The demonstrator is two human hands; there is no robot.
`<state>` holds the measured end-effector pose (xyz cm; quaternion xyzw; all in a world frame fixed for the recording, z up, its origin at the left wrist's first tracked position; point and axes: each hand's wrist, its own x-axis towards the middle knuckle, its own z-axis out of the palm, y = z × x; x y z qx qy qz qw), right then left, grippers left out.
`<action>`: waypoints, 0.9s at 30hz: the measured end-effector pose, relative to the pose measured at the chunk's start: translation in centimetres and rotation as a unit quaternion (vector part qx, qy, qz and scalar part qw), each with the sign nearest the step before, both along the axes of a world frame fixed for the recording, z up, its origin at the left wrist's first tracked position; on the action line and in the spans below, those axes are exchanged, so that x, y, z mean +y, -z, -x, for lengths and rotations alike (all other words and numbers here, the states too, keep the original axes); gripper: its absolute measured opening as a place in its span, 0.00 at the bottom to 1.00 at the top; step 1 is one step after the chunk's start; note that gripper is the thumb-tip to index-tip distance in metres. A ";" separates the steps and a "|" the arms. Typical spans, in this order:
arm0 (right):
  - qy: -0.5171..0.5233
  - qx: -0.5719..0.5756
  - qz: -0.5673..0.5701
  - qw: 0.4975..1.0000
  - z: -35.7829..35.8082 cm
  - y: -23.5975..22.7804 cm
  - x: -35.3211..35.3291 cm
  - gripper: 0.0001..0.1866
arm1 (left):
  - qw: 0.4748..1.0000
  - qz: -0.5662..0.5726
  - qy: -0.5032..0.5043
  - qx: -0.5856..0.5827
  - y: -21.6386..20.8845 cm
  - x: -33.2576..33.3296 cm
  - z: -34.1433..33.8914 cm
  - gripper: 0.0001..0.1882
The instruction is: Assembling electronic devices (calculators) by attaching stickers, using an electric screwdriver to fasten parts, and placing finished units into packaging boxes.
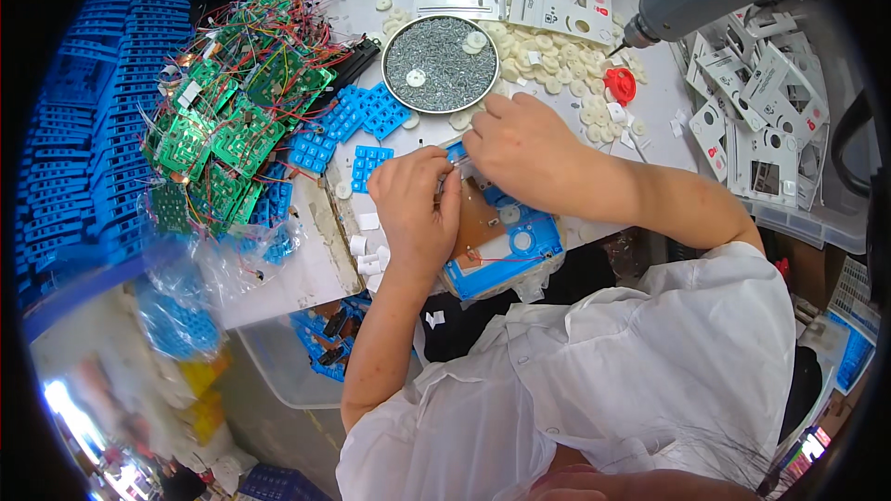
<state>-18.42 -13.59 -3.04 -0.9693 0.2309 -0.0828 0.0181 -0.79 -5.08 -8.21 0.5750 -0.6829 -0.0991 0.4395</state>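
A blue plastic housing with a brown circuit board in it lies tilted at the table's near edge. My left hand is curled over the board's left side, thumb and fingers drawn together. At the housing's far end, my right hand is closed, its fingertips bent down near the left fingers. Whatever sits between the fingers of either hand is hidden or too small to name. A thin red wire crosses the board's near end.
Beyond my hands stands a round dish of small screws. Green circuit boards with tangled wires heap up at left, beside blue keypads and stacked blue housings. Cream discs, a hanging electric screwdriver and white panels occupy the right.
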 end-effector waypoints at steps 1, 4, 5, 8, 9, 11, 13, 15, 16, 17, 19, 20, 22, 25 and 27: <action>0.005 0.036 0.015 0.999 -0.3 0.1 0.3 0.07 | 1.000 -0.003 0.008 -0.008 -0.1 0.0 0.1 0.07; -0.022 0.107 0.000 0.994 -0.9 -1.5 1.3 0.05 | 0.999 -0.008 0.017 -0.028 -0.5 0.1 0.0 0.08; -0.034 0.120 -0.026 0.992 -1.0 -2.0 1.1 0.05 | 0.999 -0.007 0.012 -0.031 -0.4 0.2 0.0 0.08; -0.054 0.142 -0.086 0.985 -1.0 -2.8 0.8 0.05 | 0.999 -0.013 0.020 -0.038 -0.8 0.4 0.0 0.07; -0.053 0.140 -0.095 0.984 -0.8 -2.7 0.8 0.05 | 0.999 -0.017 0.027 -0.039 -1.0 0.4 0.0 0.07; -0.049 0.131 -0.103 0.985 -0.1 -2.1 1.0 0.06 | 0.998 -0.021 0.046 -0.032 -1.1 0.4 0.0 0.06; -0.048 0.116 -0.100 0.987 0.4 -1.5 1.3 0.06 | 0.998 -0.022 0.059 -0.008 -0.9 0.6 -0.2 0.05; -0.042 0.114 -0.102 0.987 0.7 -1.7 1.5 0.06 | 0.996 -0.018 0.074 0.038 -0.1 0.5 -0.3 0.05; -0.037 0.112 -0.103 0.988 0.8 -1.8 1.6 0.06 | 0.997 -0.023 0.070 0.029 -0.1 0.5 -0.4 0.04; -0.048 0.101 -0.132 0.985 1.1 -1.8 1.7 0.06 | 0.997 -0.028 0.067 0.020 -0.3 0.6 -0.4 0.04; -0.067 0.082 -0.192 0.976 1.5 -1.8 1.7 0.06 | 0.997 -0.033 0.065 0.011 -0.3 0.4 -0.3 0.03; -0.065 0.045 -0.211 0.974 1.7 -1.7 1.7 0.05 | 0.997 -0.033 0.064 0.008 -0.4 0.4 -0.3 0.03; -0.063 -0.028 -0.246 0.967 2.1 -0.9 1.6 0.04 | 0.997 -0.032 0.063 0.004 -0.3 0.2 -0.2 0.04; -0.068 -0.045 -0.222 0.972 2.4 -0.6 1.4 0.05 | 0.998 -0.029 0.060 0.000 -0.2 0.2 -0.2 0.04; -0.062 -0.081 -0.187 0.977 2.7 0.2 1.5 0.06 | 0.998 -0.024 0.057 -0.002 -0.1 0.3 -0.3 0.05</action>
